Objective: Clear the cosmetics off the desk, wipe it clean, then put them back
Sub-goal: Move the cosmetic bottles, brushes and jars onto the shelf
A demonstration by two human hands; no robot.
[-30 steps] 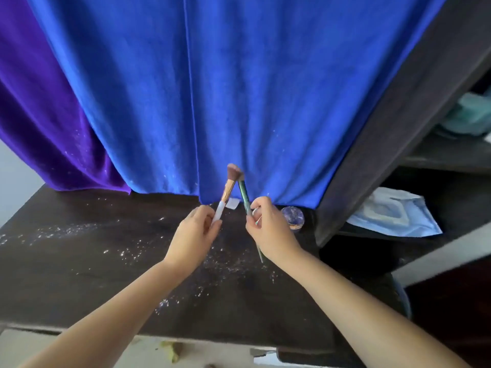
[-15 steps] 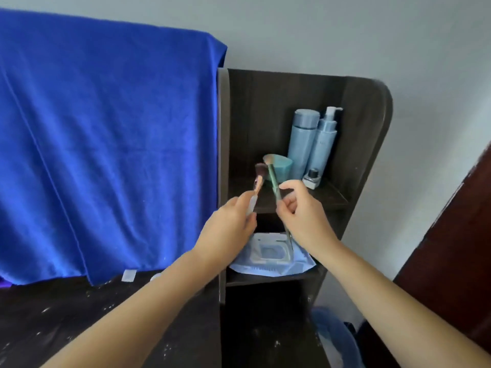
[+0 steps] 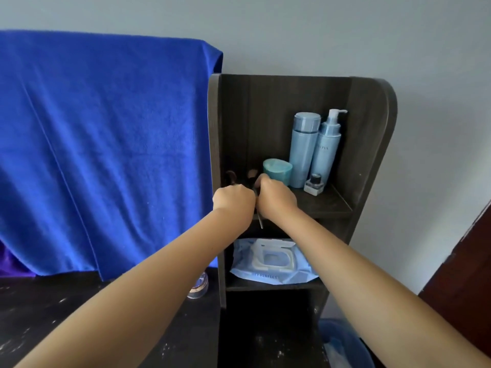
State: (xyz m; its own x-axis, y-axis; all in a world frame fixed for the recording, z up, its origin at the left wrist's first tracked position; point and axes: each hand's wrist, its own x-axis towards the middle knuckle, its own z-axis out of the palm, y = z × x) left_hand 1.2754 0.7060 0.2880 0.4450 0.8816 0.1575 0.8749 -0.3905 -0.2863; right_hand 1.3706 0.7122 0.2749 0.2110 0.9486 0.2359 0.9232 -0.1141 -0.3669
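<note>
My left hand (image 3: 233,200) is closed around a makeup brush whose dark bristles (image 3: 231,177) stick up above the fist. My right hand (image 3: 276,197) grips a second, thin brush; its tip (image 3: 252,173) shows above the knuckles and its handle end (image 3: 260,222) pokes out below. Both hands are side by side inside the upper compartment of a dark wooden shelf unit (image 3: 372,144), just left of a teal jar (image 3: 277,170). On the dusty dark desk (image 3: 39,309) a small clear jar (image 3: 198,285) stands partly behind my left forearm.
On the upper shelf stand two pale blue bottles (image 3: 303,150), one with a pump (image 3: 328,152), and a small glass bottle (image 3: 314,184). A blue wet-wipes pack (image 3: 273,261) lies on the lower shelf. A blue towel (image 3: 106,144) hangs behind the desk. A blue bin (image 3: 342,343) sits at the floor.
My view swung from the desk to the shelf unit on the right. Both hands carried the brushes up and forward into the upper compartment, ending lower and closer to the shelf board.
</note>
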